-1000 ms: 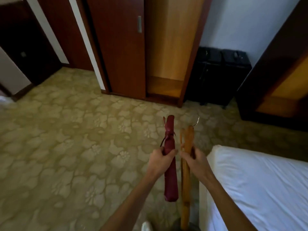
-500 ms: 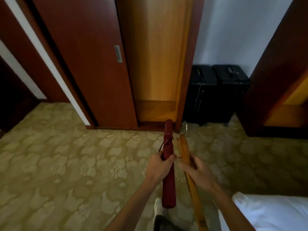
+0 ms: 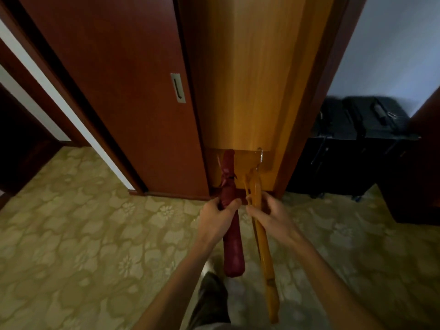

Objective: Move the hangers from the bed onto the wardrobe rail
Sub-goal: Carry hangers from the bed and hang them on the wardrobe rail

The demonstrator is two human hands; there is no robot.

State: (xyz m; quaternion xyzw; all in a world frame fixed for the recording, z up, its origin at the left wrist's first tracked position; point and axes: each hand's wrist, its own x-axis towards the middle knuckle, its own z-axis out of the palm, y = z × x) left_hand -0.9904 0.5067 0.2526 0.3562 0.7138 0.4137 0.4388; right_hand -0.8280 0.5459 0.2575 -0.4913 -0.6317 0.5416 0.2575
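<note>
My left hand (image 3: 217,216) is shut on a dark red padded hanger (image 3: 232,236), seen edge-on, with its hook pointing at the wardrobe. My right hand (image 3: 269,216) is shut on a light wooden hanger (image 3: 264,258), also edge-on, its metal hook (image 3: 260,156) up ahead. Both hangers are held side by side at waist height, just in front of the open wardrobe bay (image 3: 250,91). The wardrobe rail is not in view.
A dark red sliding door (image 3: 119,91) with a metal recessed handle (image 3: 178,88) covers the wardrobe's left part. Two black suitcases (image 3: 357,139) stand against the wall to the right. Patterned carpet (image 3: 83,234) covers the floor. My leg and shoe (image 3: 209,289) show below.
I have walked closer to the wardrobe with both hangers held; the open bay now fills the upper view, and the bed has dropped out of sight at the lower right.
</note>
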